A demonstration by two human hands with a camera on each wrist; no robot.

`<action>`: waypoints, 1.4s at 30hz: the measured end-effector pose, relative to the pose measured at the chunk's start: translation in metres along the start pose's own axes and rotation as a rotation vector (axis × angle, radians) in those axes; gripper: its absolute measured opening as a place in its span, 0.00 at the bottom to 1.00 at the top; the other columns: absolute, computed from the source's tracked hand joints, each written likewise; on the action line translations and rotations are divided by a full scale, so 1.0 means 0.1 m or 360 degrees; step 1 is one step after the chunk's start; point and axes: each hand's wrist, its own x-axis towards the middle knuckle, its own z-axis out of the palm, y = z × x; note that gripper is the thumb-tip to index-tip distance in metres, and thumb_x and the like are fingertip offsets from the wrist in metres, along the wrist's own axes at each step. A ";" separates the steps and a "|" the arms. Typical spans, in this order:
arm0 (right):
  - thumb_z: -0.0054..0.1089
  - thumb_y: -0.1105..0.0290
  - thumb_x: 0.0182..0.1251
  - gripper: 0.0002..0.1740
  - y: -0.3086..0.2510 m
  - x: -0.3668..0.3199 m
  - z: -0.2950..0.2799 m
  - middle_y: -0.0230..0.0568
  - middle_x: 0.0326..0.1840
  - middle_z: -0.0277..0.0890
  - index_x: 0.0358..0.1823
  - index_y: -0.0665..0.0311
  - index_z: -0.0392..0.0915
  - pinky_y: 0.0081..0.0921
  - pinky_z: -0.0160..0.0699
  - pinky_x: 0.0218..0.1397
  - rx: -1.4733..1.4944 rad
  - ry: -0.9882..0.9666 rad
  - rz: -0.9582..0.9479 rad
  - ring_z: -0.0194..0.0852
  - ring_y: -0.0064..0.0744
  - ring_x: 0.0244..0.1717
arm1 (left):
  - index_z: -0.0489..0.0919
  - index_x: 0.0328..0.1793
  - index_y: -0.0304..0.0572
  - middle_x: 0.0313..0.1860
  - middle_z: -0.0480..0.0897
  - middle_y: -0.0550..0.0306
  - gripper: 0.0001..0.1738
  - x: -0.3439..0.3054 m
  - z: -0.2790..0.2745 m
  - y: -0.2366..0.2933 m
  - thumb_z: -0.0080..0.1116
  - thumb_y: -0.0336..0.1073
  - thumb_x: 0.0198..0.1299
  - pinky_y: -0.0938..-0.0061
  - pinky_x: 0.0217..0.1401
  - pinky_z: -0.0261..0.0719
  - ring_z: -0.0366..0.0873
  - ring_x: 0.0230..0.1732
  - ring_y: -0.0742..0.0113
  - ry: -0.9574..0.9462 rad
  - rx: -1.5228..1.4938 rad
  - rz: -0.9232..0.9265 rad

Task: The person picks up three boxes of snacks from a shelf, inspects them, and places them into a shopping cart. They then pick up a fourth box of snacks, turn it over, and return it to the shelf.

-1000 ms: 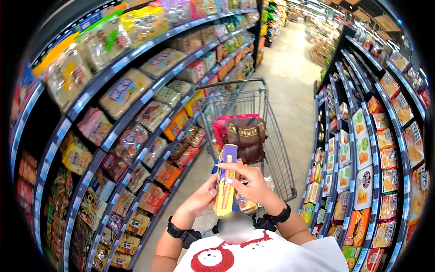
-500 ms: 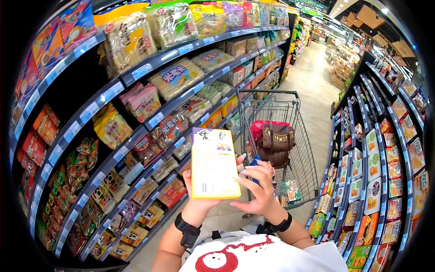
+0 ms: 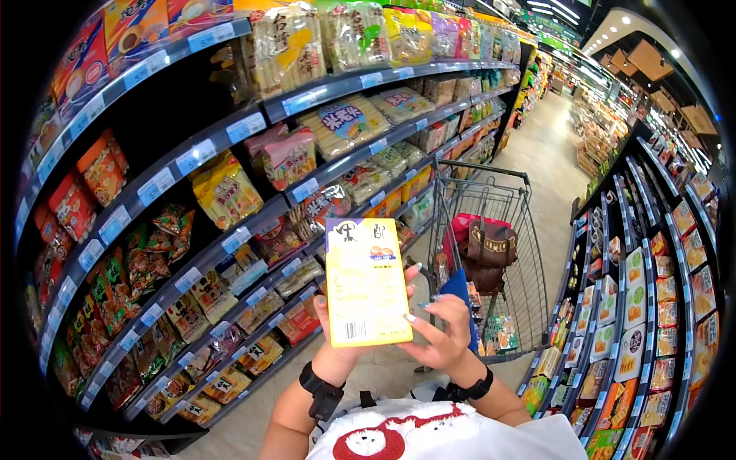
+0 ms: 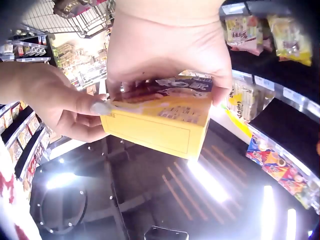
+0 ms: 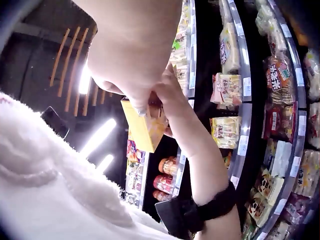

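A yellow and purple snack box point(image 3: 366, 284) is held up before the chest, its printed side with a barcode facing the head camera. My left hand point(image 3: 335, 349) grips it from behind, thumb along the left edge and fingertips showing past the right edge. At the lower right corner, my right hand point(image 3: 441, 337) pinches the box between thumb and fingers. The left wrist view shows the plain yellow end of the box point(image 4: 150, 135) and part of its darker picture side. There the right thumb point(image 4: 102, 107) lies on the corner.
A shopping cart point(image 3: 529, 230) stands ahead to the right, holding a brown bag point(image 3: 491, 241) and some packages. Shelves of packaged snacks line the left, with a price-tag rail point(image 3: 337, 96). Another shelf unit point(image 3: 632, 307) runs along the right of the aisle point(image 3: 540, 142).
The box has turned from its narrow side to its broad barcode side. My right hand has moved from over the box to its lower right corner. The head view has swung left.
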 end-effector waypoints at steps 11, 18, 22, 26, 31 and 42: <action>0.78 0.64 0.42 0.29 -0.18 -0.07 0.48 0.39 0.46 0.68 0.49 0.53 0.79 0.36 0.74 0.42 0.0308 -0.0153 0.0089 0.71 0.40 0.41 | 0.48 0.79 0.49 0.76 0.50 0.36 0.65 -0.47 0.05 0.32 0.70 0.61 0.36 0.50 0.70 0.64 0.62 0.70 0.41 0.0095 0.0137 0.0191; 0.78 0.64 0.41 0.29 -0.19 0.11 0.89 0.36 0.42 0.66 0.50 0.53 0.80 0.33 0.73 0.36 0.0569 -0.0132 -0.0155 0.70 0.37 0.37 | 0.47 0.79 0.49 0.76 0.51 0.36 0.66 -0.65 -0.02 0.61 0.70 0.64 0.36 0.50 0.67 0.68 0.65 0.67 0.41 0.0043 0.0120 0.0358; 0.78 0.64 0.39 0.29 -0.09 0.38 1.14 0.36 0.40 0.64 0.49 0.54 0.79 0.32 0.72 0.34 0.0652 -0.0045 -0.0371 0.69 0.36 0.34 | 0.46 0.79 0.49 0.76 0.50 0.34 0.68 -0.56 0.00 0.88 0.70 0.67 0.37 0.47 0.64 0.70 0.66 0.66 0.39 0.0022 -0.0017 0.0368; 0.77 0.66 0.40 0.26 0.10 0.62 1.35 0.34 0.41 0.65 0.47 0.54 0.82 0.31 0.73 0.35 0.0695 0.0016 -0.0434 0.68 0.35 0.34 | 0.44 0.79 0.50 0.76 0.49 0.33 0.70 -0.30 0.01 1.16 0.70 0.71 0.35 0.44 0.64 0.70 0.66 0.66 0.36 -0.0042 0.0093 0.0394; 0.75 0.67 0.43 0.23 0.43 0.88 1.66 0.33 0.40 0.66 0.45 0.52 0.82 0.29 0.74 0.34 0.0682 0.0137 -0.0456 0.69 0.34 0.34 | 0.43 0.79 0.49 0.76 0.48 0.31 0.73 0.08 0.11 1.49 0.72 0.71 0.33 0.42 0.65 0.69 0.65 0.66 0.34 -0.0096 0.0126 0.0357; 0.73 0.67 0.47 0.24 1.07 1.22 2.26 0.33 0.35 0.71 0.49 0.52 0.77 0.25 0.75 0.27 0.0749 0.0021 -0.0453 0.74 0.32 0.28 | 0.54 0.75 0.32 0.65 0.69 0.34 0.49 0.81 0.46 1.95 0.41 0.67 0.62 0.53 0.48 0.78 0.77 0.46 0.48 0.0447 0.0394 0.0383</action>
